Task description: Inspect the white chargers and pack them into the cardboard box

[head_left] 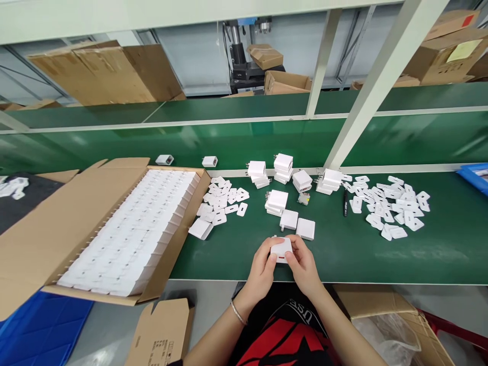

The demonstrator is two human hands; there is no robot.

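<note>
Between my left hand (263, 264) and my right hand (304, 264) is a white charger (281, 248), gripped from both sides near the table's front edge. A small red mark shows on the charger's near face. Just beyond my fingers lie two more white chargers (305, 229), with stacked chargers (276, 201) behind them. Several further stacks (331, 179) stand toward the back of the green table (328, 254). Beside one stack sits a small bare inner part (304, 199), greenish and metallic.
On the left, an open cardboard box (202, 190) holds rows of white pieces. Flat white plastic plates lie in a left pile (221, 197) and a right pile (392, 203). A black pen (345, 203) lies beside the right pile. A slanted white post (381, 86) rises behind.
</note>
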